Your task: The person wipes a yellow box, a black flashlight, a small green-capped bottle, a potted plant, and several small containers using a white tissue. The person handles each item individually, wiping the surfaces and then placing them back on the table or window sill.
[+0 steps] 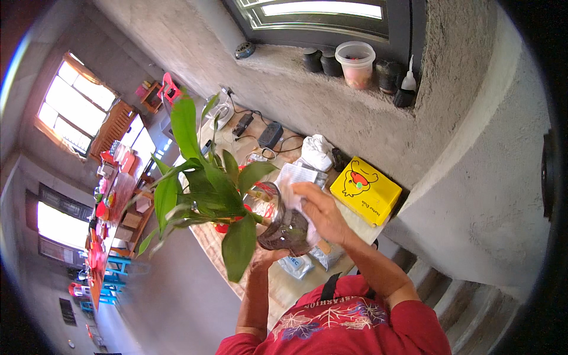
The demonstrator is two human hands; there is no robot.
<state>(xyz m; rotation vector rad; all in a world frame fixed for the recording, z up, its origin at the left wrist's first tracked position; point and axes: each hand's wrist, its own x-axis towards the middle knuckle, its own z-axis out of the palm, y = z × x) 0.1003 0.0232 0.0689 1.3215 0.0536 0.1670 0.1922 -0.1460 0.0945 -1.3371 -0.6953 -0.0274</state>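
Note:
A glass vase [291, 232] is tilted above the table, and a leafy green plant [216, 189] leans out of its mouth to the left. Reddish strands show through the glass near the rim. My left hand [267, 258] supports the vase from below, its thumb along the near side and most fingers hidden behind the glass. With my right hand [324, 212] I press a pale pinkish-white cloth [312, 232] against the vase's right side. That cloth is slightly blurred and partly covered by my fingers.
On the table [228, 260] lie a yellow box [365, 190], a crumpled white cloth [316, 151], plastic packets [296, 266] and a black power adapter [270, 135] with cables. A windowsill holds a plastic tub [355, 65] and dark jars. Steps [449, 302] descend at the lower right.

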